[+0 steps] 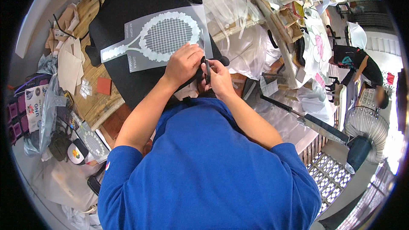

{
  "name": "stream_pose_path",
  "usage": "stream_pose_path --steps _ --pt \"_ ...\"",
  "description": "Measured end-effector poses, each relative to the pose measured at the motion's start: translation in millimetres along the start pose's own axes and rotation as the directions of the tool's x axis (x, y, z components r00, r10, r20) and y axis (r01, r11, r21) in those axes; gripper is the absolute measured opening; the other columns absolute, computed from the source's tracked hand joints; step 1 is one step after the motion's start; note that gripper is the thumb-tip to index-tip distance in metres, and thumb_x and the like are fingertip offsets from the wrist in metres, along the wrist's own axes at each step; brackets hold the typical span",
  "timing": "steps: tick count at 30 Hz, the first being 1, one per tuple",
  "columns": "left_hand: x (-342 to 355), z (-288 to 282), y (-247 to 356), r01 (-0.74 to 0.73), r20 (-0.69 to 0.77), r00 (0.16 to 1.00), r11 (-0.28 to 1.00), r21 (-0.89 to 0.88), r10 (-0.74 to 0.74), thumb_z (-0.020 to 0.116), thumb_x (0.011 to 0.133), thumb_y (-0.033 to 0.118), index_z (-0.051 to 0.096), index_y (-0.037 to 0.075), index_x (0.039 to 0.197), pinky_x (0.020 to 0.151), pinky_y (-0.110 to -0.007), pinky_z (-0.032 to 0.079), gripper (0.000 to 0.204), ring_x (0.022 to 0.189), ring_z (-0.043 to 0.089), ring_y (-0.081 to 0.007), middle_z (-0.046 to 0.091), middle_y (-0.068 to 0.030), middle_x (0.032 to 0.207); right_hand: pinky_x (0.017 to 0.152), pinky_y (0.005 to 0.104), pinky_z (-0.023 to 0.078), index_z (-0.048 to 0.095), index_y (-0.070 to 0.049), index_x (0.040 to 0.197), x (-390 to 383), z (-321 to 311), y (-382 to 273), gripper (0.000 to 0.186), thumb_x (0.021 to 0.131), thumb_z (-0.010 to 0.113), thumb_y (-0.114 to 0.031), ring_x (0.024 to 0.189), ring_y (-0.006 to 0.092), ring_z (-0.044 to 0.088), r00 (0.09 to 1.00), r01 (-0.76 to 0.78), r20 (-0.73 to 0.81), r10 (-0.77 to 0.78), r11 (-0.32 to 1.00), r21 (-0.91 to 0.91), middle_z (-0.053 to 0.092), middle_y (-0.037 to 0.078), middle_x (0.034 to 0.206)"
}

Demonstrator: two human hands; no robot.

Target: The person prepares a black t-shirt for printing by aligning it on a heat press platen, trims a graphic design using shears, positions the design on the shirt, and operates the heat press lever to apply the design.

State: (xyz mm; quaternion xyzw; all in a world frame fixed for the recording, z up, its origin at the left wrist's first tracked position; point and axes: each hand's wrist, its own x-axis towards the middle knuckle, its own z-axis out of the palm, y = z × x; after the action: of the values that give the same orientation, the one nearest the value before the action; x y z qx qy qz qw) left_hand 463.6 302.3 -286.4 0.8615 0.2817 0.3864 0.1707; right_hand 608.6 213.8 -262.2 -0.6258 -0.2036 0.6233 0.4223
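A translucent film sheet point(132, 25) with a white racket print point(166, 36) lies on a black garment point(115, 15) spread over the wooden table. My left hand point(184, 63) is at the sheet's lower right corner, its fingers closed together on the film's edge. Close beside it, my right hand point(220, 79) grips a pair of black scissors point(207, 71), whose blades point away from me at that edge. A narrow strip shows along the sheet's right side. My fingers partly hide the blades and the corner.
Brown paper pieces point(70, 66) and a reddish square point(104, 86) lie on the table's left. Clear plastic sheeting point(243, 53) covers the right side, beside a cluttered shelf point(272, 15). A cap point(77, 151) sits low on the left. Another person point(362, 64) is far right, near a ribbed duct point(367, 125).
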Motion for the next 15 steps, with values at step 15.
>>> stream_pose_path --steps 15 --pt "2.7 -21.7 20.8 -0.001 -0.059 0.998 0.999 -0.055 -0.002 0.071 0.076 -0.005 0.069 0.001 0.092 0.097 -0.047 0.055 0.018 0.099 0.071 -0.0295 0.071 -0.0110 0.097 0.045 0.0247 0.041 0.060 -0.001 0.123 31.1 3.3 -14.4 0.029 0.097 0.059 -0.013 0.057 0.0087 0.056 0.992 0.113 -0.044 -0.120 0.985 -0.127 0.064 0.003 0.081"
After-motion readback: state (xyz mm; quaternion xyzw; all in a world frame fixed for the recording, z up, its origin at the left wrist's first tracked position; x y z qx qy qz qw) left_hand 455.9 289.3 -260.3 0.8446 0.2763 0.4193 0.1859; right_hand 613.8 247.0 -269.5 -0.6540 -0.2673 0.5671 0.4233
